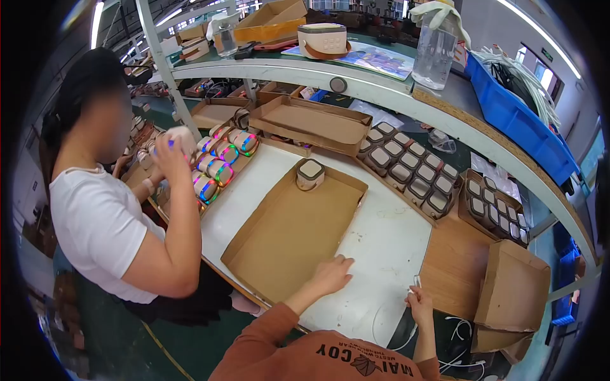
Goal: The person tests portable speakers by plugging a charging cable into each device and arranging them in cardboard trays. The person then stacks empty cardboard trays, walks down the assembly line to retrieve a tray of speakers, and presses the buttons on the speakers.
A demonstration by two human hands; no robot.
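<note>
My left hand (pixel 332 275) rests low over the white tabletop, by the right edge of a shallow cardboard tray (pixel 286 244). Its fingers are stretched out and hold nothing. At the far end of that tray stands one small cream speaker-like device (pixel 311 174) with a dark-rimmed square top and a strap. Farther right, my right hand (pixel 419 306) is closed on a white cable (pixel 417 280), whose plug end sticks up above the fingers. The cable's thin cord loops down beside the hand toward the table's front edge.
At left, a co-worker (pixel 121 209) lifts a device above a tray of devices with coloured lights (pixel 219 159). More devices (pixel 410 168) fill trays at the back right. An overhead shelf (pixel 381 89) bears a blue bin (pixel 515 120). Empty cardboard boxes (pixel 513 286) stand at right.
</note>
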